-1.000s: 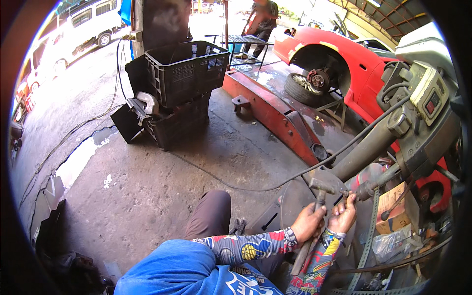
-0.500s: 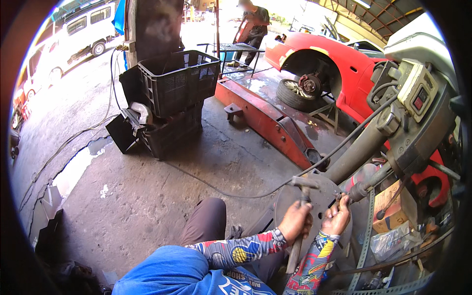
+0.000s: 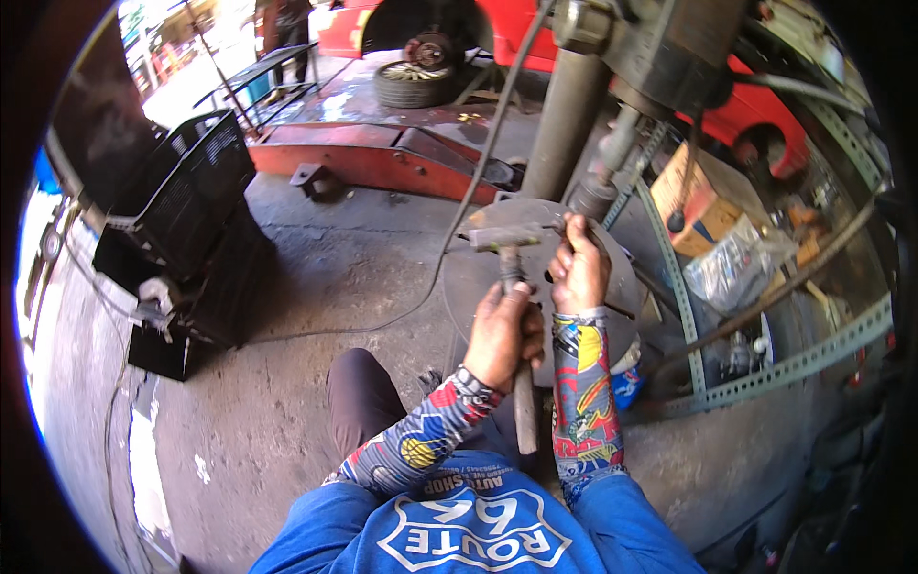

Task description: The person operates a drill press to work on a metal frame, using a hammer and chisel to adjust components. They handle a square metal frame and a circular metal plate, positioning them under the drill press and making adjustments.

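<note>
My left hand [image 3: 504, 337] is wrapped round the handle of a hammer [image 3: 508, 238], whose head points up and away from me. Close by on the right, my right hand [image 3: 580, 268] has its fingers pinched, with something small and dark at their tips that I cannot make out. Both hands are over the round metal table [image 3: 461, 297] of a drill press, and the right fingertips are just below its chuck [image 3: 595, 196]. Patterned sleeves cover both forearms.
The drill press column [image 3: 564, 124] rises beyond the table, with a cable hanging past it. A perforated metal frame [image 3: 677, 277], cardboard box [image 3: 703, 196] and plastic bag [image 3: 741, 263] are right. Black crates [image 3: 191, 182] are left. A red floor jack [image 3: 354, 158] lies ahead, before a red car [image 3: 521, 29].
My view has turned right and downward, so the crates, jack and car appear further left and higher. Both hands stay over the round table, the hammer still in the left.
</note>
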Action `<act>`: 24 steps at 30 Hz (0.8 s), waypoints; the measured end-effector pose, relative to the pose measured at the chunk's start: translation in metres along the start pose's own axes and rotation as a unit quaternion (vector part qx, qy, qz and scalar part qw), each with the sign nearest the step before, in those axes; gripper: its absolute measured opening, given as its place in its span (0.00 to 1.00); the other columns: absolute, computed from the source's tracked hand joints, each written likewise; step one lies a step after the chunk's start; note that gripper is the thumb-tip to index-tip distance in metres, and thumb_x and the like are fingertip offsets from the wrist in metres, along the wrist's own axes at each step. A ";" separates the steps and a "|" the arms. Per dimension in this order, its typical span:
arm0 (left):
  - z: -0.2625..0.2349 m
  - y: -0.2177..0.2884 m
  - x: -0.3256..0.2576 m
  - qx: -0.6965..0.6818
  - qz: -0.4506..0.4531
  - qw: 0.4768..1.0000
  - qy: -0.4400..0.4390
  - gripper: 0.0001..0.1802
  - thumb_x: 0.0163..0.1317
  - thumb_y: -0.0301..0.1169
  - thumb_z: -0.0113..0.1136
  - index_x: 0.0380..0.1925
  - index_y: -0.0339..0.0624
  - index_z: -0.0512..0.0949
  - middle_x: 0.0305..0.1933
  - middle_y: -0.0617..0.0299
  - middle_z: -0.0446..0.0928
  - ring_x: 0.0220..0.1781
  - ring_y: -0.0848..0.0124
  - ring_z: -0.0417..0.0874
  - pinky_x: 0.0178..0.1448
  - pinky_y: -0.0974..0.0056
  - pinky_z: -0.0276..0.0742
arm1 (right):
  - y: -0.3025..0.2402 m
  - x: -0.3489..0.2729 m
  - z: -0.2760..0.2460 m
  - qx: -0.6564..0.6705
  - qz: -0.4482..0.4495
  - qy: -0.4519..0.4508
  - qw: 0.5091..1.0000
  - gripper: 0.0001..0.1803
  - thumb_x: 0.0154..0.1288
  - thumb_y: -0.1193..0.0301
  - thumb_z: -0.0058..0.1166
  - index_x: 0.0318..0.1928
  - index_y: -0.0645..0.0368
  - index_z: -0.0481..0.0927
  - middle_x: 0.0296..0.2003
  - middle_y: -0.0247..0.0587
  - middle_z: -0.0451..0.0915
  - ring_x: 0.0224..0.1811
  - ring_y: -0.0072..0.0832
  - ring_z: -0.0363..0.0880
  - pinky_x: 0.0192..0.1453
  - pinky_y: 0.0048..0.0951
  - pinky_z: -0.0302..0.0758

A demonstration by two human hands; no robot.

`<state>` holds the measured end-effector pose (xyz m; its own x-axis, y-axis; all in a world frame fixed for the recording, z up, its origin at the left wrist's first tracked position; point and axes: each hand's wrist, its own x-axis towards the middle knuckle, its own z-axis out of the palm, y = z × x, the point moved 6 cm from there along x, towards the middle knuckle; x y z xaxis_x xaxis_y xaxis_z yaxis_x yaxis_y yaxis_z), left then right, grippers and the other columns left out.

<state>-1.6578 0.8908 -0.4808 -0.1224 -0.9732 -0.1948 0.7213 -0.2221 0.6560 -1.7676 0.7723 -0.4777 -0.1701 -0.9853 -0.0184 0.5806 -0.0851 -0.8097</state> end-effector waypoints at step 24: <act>0.002 0.006 0.004 -0.049 0.021 0.998 0.026 0.14 0.73 0.46 0.45 0.48 0.51 0.65 0.19 0.71 0.58 0.13 0.77 0.61 0.16 0.67 0.64 | -0.002 -0.008 0.018 -0.031 -0.007 -0.016 0.999 0.13 0.72 0.63 0.56 0.45 0.60 0.80 0.30 0.26 0.76 0.17 0.11 0.58 0.19 0.17 0.56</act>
<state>-1.6551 0.8858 -0.4757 -0.0577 -0.9765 -0.2077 0.7881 -0.1722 0.5910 -1.7536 0.7776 -0.4654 -0.1525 -0.9882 0.0115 0.5282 -0.0913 -0.8442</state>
